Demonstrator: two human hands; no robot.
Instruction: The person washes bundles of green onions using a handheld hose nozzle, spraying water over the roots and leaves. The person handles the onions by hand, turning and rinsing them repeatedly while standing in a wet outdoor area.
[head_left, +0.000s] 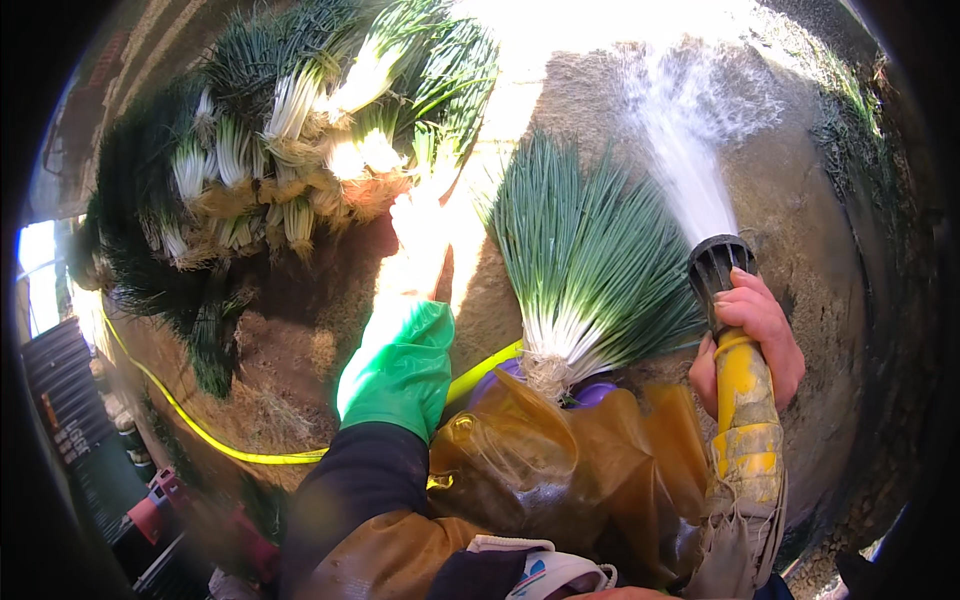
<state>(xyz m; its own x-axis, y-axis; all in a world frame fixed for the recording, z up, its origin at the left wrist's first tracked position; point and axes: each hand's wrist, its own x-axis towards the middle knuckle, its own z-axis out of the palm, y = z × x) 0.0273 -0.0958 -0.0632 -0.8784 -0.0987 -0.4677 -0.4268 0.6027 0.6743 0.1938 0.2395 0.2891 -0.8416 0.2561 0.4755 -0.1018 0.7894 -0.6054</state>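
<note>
My right hand (765, 337) is wrapped around the black spray nozzle (712, 281) and the taped yellow hose end (744, 382). A strong white jet of water (694, 157) shoots from it onto the ground ahead. In a green sleeve cover (401, 367), my left arm reaches forward; my left hand (420, 232) is washed out by sunlight beside a bunch of green onions (442, 142), and its grip is unclear. Between my arms a large bunch of green onions (592, 277) lies fanned out, its roots toward me at the edge of my brown waterproof apron (540, 465).
A heap of green onion bunches (240, 157) is piled at the upper left, pale roots mostly facing me. A thin yellow hose (225, 450) curves across the ground at left. Purple footwear (592, 394) peeks from under the apron. Corrugated sheeting (56, 375) stands at far left.
</note>
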